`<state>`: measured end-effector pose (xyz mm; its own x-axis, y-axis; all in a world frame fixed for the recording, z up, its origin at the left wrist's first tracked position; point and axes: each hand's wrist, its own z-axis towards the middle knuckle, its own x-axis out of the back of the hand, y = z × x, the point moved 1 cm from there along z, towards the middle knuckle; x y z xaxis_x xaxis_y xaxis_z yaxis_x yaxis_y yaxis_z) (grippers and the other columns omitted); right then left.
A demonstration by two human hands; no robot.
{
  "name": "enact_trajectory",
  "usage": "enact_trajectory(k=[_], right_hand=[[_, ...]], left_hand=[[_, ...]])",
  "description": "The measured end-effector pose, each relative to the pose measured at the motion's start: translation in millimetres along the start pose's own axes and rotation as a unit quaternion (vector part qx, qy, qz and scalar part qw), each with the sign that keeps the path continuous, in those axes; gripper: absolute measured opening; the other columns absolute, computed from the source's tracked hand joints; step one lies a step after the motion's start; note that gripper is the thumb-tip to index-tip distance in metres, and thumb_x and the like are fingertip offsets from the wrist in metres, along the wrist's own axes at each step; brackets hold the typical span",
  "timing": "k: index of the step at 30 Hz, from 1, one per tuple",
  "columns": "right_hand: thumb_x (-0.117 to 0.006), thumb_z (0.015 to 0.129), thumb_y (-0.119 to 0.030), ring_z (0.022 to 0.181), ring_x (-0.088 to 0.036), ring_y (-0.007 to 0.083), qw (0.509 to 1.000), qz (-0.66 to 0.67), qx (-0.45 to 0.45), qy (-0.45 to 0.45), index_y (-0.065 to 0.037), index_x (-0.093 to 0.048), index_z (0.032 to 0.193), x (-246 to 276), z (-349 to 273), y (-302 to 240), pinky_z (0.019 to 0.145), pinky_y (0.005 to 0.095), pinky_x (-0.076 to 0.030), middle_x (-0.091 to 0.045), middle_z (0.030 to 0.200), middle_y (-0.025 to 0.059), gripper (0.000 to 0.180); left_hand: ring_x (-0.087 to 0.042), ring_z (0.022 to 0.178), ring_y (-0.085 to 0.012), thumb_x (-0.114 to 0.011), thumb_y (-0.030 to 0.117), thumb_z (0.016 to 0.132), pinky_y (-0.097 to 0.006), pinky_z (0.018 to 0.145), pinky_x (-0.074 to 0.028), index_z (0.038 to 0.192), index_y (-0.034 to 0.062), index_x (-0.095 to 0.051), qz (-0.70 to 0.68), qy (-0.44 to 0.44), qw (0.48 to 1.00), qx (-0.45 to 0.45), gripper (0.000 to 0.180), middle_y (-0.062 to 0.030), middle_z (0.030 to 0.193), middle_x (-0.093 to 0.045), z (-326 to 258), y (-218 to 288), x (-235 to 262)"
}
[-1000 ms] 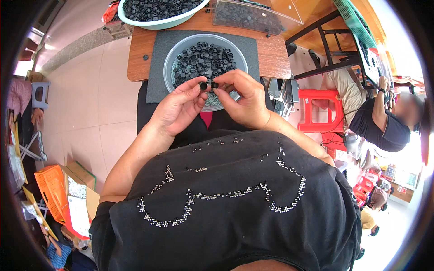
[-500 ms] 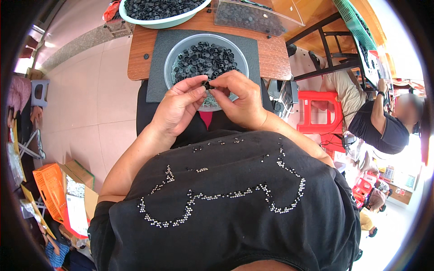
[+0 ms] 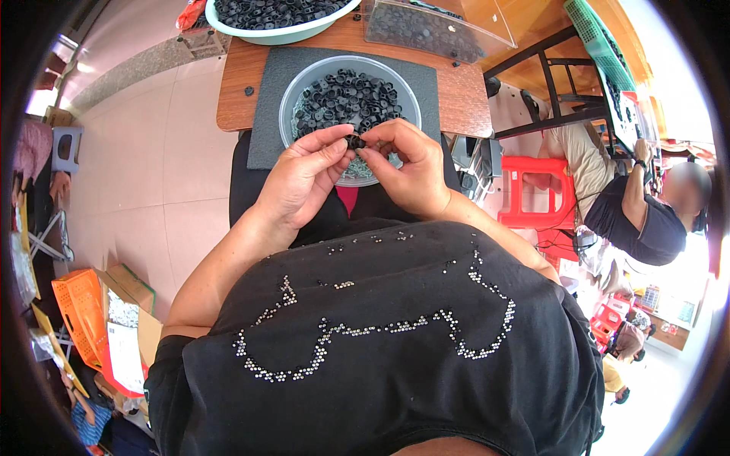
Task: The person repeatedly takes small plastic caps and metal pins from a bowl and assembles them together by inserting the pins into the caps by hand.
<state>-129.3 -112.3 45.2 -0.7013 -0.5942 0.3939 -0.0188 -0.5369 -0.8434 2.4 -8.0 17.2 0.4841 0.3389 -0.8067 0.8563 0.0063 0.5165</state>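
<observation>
The left hand (image 3: 306,173) and right hand (image 3: 413,166) both pinched a small black cap (image 3: 355,142) between their fingertips, over the tub's (image 3: 303,80) near half; its long axis was unclear.

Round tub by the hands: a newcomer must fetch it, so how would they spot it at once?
At the top of the view is a brown table bearing a dark grey mat. Over that mat, partly behind the left hand and right hand, is the round tub. Unlike the pale-green basin farther back, it looks translucent grey and holds pale green bits besides black parts.
</observation>
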Motion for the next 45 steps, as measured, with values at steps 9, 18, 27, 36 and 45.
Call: enact_trajectory(k=[9, 18, 27, 36, 45], right_hand=[[-0.070, 0.069, 0.008, 0.067, -0.061, 0.0152, 0.996, -0.038, 0.076, -0.004, 0.001, -0.064, 0.084, 1.3, 1.1, -4.0, 0.058, 0.0245, -0.048, -0.063, 0.081, 0.0104, 0.018], [-0.069, 0.070, 0.009, 0.067, -0.061, 0.0153, 0.996, -0.041, 0.078, -0.002, 0.001, -0.063, 0.084, 2.5, 1.7, -9.0, 0.057, 0.0247, -0.049, -0.063, 0.081, 0.0100, 0.017], [-0.068, 0.069, 0.009, 0.067, -0.061, 0.0153, 0.994, -0.043, 0.097, 0.003, 0.002, -0.061, 0.085, 2.6, 2.7, -12.3, 0.057, 0.0247, -0.049, -0.062, 0.082, 0.0100, 0.019], [-0.067, 0.070, 0.006, 0.065, -0.061, 0.0157, 0.993, -0.048, 0.104, 0.002, -0.001, -0.061, 0.086, 1.7, 4.3, -11.8, 0.055, 0.0254, -0.050, -0.060, 0.081, 0.0091, 0.018], [-0.068, 0.070, 0.005, 0.067, -0.061, 0.0168, 0.992, -0.061, 0.112, -0.008, -0.001, -0.062, 0.084, 0.6, 5.6, -10.7, 0.055, 0.0256, -0.050, -0.060, 0.081, 0.0091, 0.017]], left_hand=[[-0.056, 0.089, -0.0120, -0.056, 0.006, 0.088, -0.024, 0.084, -0.046, 0.109, 0.0013, -0.060, 0.006, 0.008, 1.000, -0.008, 0.022, -0.0051, 0.098, -0.062, 0.3, 0.1, -1.5], [-0.057, 0.084, -0.0100, -0.057, 0.012, 0.089, -0.022, 0.081, -0.047, 0.108, 0.0008, -0.061, 0.029, -0.018, 0.999, -0.016, 0.022, -0.0040, 0.093, -0.062, -0.6, -1.0, -1.5], [-0.058, 0.081, -0.0100, -0.057, 0.017, 0.090, -0.021, 0.077, -0.048, 0.106, 0.0001, -0.061, -0.011, -0.023, 1.000, 0.011, 0.023, -0.0045, 0.089, -0.063, 0.4, -0.7, -0.8], [-0.058, 0.082, -0.0104, -0.056, 0.016, 0.090, -0.022, 0.078, -0.048, 0.106, -0.0001, -0.061, -0.016, -0.015, 1.000, 0.011, 0.023, -0.0051, 0.091, -0.063, 0.1, 0.1, -0.7], [-0.059, 0.084, -0.0106, -0.056, 0.015, 0.091, -0.022, 0.080, -0.048, 0.109, 0.0006, -0.061, 0.052, 0.001, 0.998, -0.022, 0.024, -0.0060, 0.094, -0.063, -2.2, -0.5, -5.9]])
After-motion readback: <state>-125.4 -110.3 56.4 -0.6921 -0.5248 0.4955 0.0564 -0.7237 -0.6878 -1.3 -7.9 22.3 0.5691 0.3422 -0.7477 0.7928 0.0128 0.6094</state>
